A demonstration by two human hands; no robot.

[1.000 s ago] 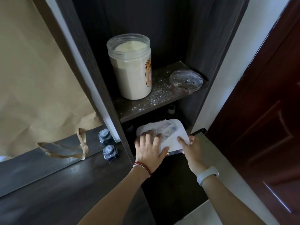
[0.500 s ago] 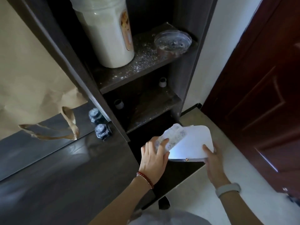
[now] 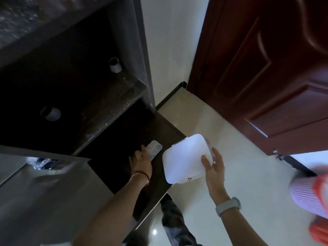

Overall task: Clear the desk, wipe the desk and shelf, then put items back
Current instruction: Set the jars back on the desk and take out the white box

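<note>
I see two hands in the head view. My left hand, with one red beaded bracelet at the wrist, reaches down over the lowest dark board of the dark wooden shelf unit; its fingers are curled around one small clear plastic packet, which sticks out past the fingertips and sits just above that bottom board. Whether the packet touches the board I cannot tell. My right hand, with one pale grey wristband, holds one flat white rounded-corner plastic case by its right edge, thumb on the white face, fingers wrapped behind; one small metal stud shows near the case's lower edge. The case is in the air, tilted, above the cream tiled floor and just beside the shelf unit's lower right corner, clear of the packet. Inside the shelf unit I count two short white tube-like pieces: one near the right wall of the middle compartment, one lower left in the shadow. Speckled dust shows on the front edge of the middle board. One grey counter surface fills the lower left, with a blurred glint of something dark and shiny at its far edge; I cannot identify it. One dark red-brown panelled door stands at right. One orange and white mesh object, blurred, is at the right border.
</note>
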